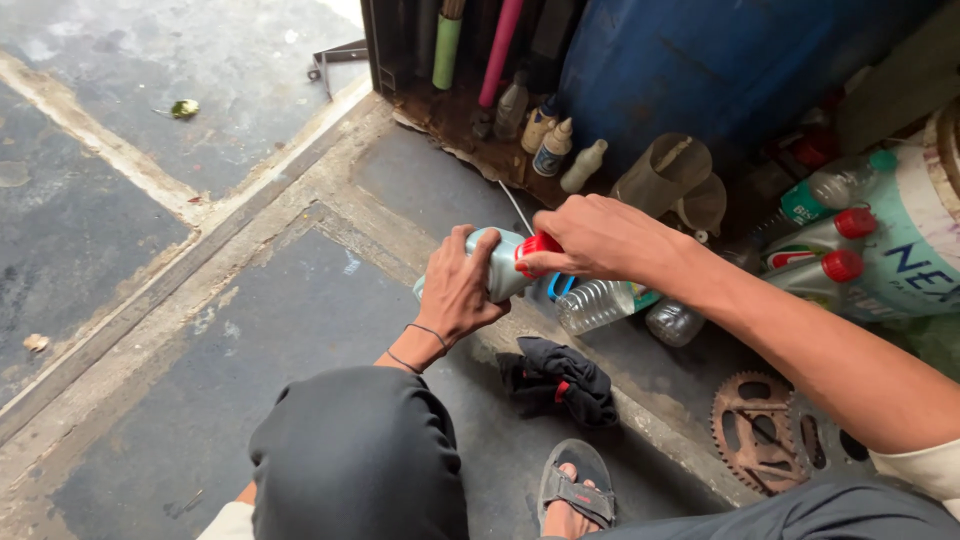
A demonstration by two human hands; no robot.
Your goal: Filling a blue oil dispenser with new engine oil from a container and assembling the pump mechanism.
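Crouched low over the concrete floor (250, 330), working a small grey bottle (497, 262) held on its side just above the ground. Left hand (458, 290) wrapped round the body, grip closed firmly on the bottle. Right hand (600, 238) reaching across from the far side, fingertips pinched shut on the red cap (537, 247) at the neck. Probably stiff plastic, light to middling depending on fill, which cannot be told from here; likely a little slick if oily, so body for holding steady, cap for twisting. Just right of the bottle, clear plastic bottles (600, 303) lying on the floor, empty by the look. Below the bottle, a black rag (560, 380) crumpled near a sandalled foot (575, 490). Further right and lower, rusty sprockets (757, 430) lying flat. Above the bottle, a row of small bottles (550, 140) on a rusted ledge, a clear measuring jug (665, 172) beside them, a blue drum (720, 60) behind. To the right of the bottle, more grey jugs with red caps (820, 255) stacked on their sides.
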